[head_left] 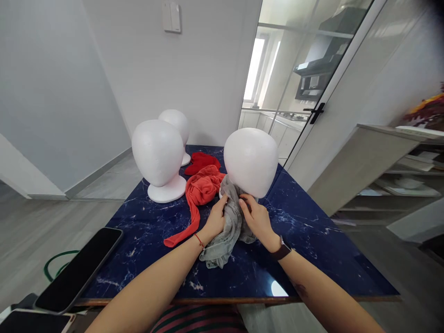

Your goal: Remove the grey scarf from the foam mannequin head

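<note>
A grey scarf (231, 222) is wrapped about the neck of a white foam mannequin head (251, 159), and its loose ends hang down onto the table. My left hand (218, 217) pinches the scarf's left side below the head. On the other side, my right hand (255, 217) has its fingers closed on the scarf at the neck, just under the head's lower edge. The fingertips of both hands are partly hidden in the folds. Left of the grey scarf lies a crumpled coral-red scarf (203, 189), one end stretching toward the front.
Two more white foam heads stand at the left, one nearer (157, 152) and one behind it (176, 124). A darker red cloth (202, 163) lies at the back. The blue marbled table (301, 236) has a phone (81, 268) at its left edge. A glass door (277, 78) stands behind.
</note>
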Tool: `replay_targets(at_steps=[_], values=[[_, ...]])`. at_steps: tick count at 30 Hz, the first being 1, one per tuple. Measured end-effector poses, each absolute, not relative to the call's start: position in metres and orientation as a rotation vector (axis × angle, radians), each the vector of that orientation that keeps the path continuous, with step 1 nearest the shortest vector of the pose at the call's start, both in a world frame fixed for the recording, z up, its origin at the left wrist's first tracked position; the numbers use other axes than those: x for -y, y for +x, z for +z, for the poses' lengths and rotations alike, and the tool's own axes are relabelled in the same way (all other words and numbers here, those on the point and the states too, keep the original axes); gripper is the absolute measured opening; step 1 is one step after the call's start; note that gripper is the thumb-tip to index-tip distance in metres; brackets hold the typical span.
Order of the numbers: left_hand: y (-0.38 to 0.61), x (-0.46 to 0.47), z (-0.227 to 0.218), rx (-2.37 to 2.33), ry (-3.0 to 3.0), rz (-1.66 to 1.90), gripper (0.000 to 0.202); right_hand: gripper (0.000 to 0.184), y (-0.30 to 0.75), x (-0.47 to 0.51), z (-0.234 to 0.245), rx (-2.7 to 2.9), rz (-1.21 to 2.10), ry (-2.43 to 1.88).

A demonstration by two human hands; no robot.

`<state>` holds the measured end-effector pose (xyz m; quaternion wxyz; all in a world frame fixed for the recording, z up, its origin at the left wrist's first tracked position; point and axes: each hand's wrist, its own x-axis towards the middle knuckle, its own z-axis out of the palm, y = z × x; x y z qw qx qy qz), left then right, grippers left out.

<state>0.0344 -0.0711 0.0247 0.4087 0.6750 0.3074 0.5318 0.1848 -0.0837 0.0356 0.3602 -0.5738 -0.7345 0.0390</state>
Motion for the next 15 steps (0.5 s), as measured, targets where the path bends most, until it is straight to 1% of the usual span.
replay_targets(at_steps=[3, 6, 8, 11, 15], values=[[0.035, 0.071, 0.024, -0.847, 1.721, 1.385, 0.063, 0.041, 0.188, 0.08, 0.034, 1.981, 0.074, -1.617], [0.035, 0.066, 0.015, -0.909, 1.614, 1.405, 0.071, 0.058, 0.192, 0.073, 0.031, 2.06, 0.085, -1.681], [0.034, 0.061, 0.007, -0.96, 1.525, 1.395, 0.075, 0.064, 0.196, 0.069, 0.03, 2.046, 0.071, -1.746], [0.033, 0.052, -0.002, -1.033, 1.409, 1.433, 0.079, 0.061, 0.207, 0.064, 0.033, 1.978, 0.087, -1.866], [0.03, 0.047, -0.001, -1.007, 1.239, 1.491, 0.082, 0.051, 0.23, 0.057, 0.038, 1.904, 0.251, -1.908]])
